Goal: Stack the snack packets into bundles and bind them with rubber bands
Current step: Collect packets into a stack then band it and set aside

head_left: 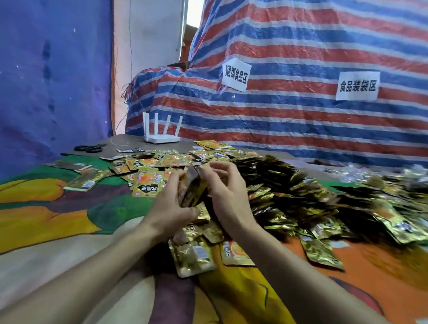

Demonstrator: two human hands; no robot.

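A small upright stack of gold snack packets (192,189) is held between my two hands above the table. My left hand (171,206) grips its left side with curled fingers. On the right side my right hand (225,192) curls its fingers over the top edge. Loose gold and orange packets (155,168) lie scattered behind the hands. A big heap of packets (293,191) spreads to the right. Two flat packets (194,255) lie just below my wrists. No rubber band is visible in this blurred view.
A colourful printed cloth (54,214) covers the table. Black scissors (89,148) and a white router (162,131) sit at the far left edge. A striped tarp (314,55) with two paper signs rises behind. More packets (402,223) lie far right.
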